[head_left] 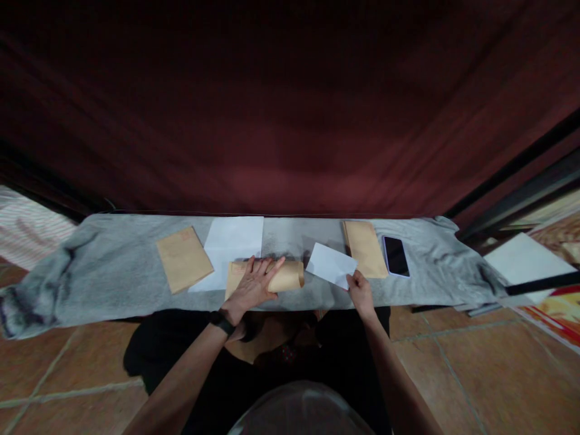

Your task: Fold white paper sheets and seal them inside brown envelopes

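My left hand [254, 285] lies flat with fingers spread on a brown envelope [287, 277] in the middle of a grey cloth [90, 272]. The envelope's right end bulges up, held open. My right hand [360, 290] pinches the near corner of a folded white paper [330, 264], which is lifted just to the right of the envelope's open end. A black band sits on my left wrist.
On the cloth lie another brown envelope [183, 258] at the left, a white sheet [231, 248] next to it, a stack of brown envelopes [365, 248] at the right and a dark phone [396, 255]. White papers [525, 260] lie far right. Tiled floor is in front.
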A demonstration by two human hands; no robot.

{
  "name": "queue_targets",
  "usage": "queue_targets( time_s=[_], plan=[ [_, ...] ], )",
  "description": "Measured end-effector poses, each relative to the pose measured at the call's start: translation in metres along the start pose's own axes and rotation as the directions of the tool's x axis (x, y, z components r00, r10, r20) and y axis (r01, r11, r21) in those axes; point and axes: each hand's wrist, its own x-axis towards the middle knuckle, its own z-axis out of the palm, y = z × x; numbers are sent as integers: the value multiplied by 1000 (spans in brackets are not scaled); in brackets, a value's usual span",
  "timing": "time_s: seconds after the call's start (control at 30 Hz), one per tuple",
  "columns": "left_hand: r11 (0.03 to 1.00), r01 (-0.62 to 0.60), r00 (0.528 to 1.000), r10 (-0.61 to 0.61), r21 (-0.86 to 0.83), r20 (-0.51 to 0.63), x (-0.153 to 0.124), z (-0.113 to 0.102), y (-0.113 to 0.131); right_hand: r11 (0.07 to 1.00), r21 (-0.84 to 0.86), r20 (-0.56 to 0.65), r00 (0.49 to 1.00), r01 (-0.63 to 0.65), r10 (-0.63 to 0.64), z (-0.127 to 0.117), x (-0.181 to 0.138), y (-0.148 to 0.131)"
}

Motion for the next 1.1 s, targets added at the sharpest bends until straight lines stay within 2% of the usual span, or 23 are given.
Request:
queue_targets(
  time_s=[0.17,0.37,0.57,0.73,0.93,1.1],
  plan=[
    [999,-23,999,25,-46,45,8,-4,1,999,12,7,999,-45,45,3,1,6],
    [1000,-10,998,12,-23,68,8,-8,2,997,57,-34,998,-60,62,-10,2,5],
    [999,10,998,-7,-40,68,7,-5,1,989,144,66,998,-20,10,-7,-8,3],
    [998,10,998,-6,-65,57,5,-4,1,999,38,72,997,17,-20,-1,-12,4],
    [997,26,998,-21,-73,65,4,-4,1,984,-168,111,993,62,-44,-7,-9,7],
    [997,27,998,-23,-74,59,3,4,-4,977,-201,153,987,71,-40,-10,-6,8]
  ],
)
